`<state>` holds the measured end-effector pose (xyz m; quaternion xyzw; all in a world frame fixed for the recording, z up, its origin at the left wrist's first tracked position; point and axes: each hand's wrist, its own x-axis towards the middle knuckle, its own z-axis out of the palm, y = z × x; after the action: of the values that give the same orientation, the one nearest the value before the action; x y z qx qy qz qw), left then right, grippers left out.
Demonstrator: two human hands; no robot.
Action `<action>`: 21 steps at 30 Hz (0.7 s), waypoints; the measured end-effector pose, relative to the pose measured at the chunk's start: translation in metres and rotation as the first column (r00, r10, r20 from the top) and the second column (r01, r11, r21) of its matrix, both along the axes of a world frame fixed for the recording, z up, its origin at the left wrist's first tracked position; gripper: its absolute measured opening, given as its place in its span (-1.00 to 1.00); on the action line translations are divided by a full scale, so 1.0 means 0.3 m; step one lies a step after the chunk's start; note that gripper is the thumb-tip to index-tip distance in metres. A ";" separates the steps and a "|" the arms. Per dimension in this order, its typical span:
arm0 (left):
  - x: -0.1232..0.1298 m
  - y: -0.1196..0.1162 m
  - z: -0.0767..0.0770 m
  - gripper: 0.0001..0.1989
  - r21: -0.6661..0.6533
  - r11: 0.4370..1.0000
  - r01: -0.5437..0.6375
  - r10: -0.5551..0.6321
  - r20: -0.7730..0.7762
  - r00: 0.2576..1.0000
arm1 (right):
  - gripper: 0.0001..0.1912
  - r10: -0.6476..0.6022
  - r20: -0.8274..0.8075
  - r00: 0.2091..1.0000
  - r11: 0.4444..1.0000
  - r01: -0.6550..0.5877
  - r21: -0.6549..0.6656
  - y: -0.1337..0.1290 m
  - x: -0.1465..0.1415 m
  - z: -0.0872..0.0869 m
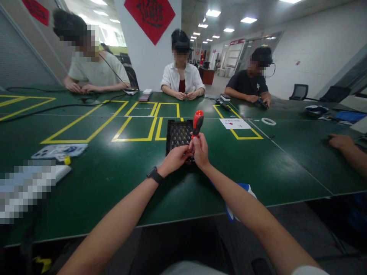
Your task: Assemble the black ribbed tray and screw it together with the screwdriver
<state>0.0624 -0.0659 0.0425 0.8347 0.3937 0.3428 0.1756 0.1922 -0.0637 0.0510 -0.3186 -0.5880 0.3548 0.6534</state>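
Hold is taken by the right grip [202, 149], its thumb and fingers closed around the lower end of a red-and-black tool [198, 123], apparently a screwdriver, whose handle is held nearly upright over the near part of a black tray [168, 134]. Beside it the left grip [177, 157] is brought in with bent fingers, the fingertips of both meeting, probably so that the tool's lower end can be steadied; whether anything is pinched on the left cannot be told. In the tray, rows of small metal pieces [179, 137] are seen, seemingly spaced so that each can be picked out singly. The tray is set on the green worktop [120, 172] directly ahead of the body, presumably for easy reach by both arms

The tool's tip and the tray's near edge are hidden by the fingers, and the metal pieces are too small to be identified. Under the right forearm a blue-and-white item [249, 189] is partly covered. Farther out, writing on a paper sheet [234, 123] cannot be read, and at the right edge another person's hand [341, 141] is shown with its arm cut off
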 end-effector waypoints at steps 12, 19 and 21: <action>0.002 -0.008 0.013 -0.86 0.007 0.998 -0.058 0.058 0.011 0.998 | -0.74 -0.043 -0.016 0.999 0.999 0.043 -0.002 -0.003 -0.006 0.001; -0.001 0.002 -0.002 -0.82 -0.029 0.999 -0.042 0.043 0.035 0.998 | -0.73 0.021 -0.040 0.999 1.000 -0.021 -0.012 -0.010 -0.005 0.014; -0.001 0.003 -0.003 -0.83 -0.035 0.999 -0.014 0.015 0.021 1.000 | -0.70 0.030 -0.043 0.999 0.999 -0.031 -0.028 -0.009 -0.003 0.014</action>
<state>0.0620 -0.0649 0.0416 0.8250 0.4038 0.3458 0.1917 0.1913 -0.0665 0.0554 -0.3115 -0.5736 0.3798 0.6555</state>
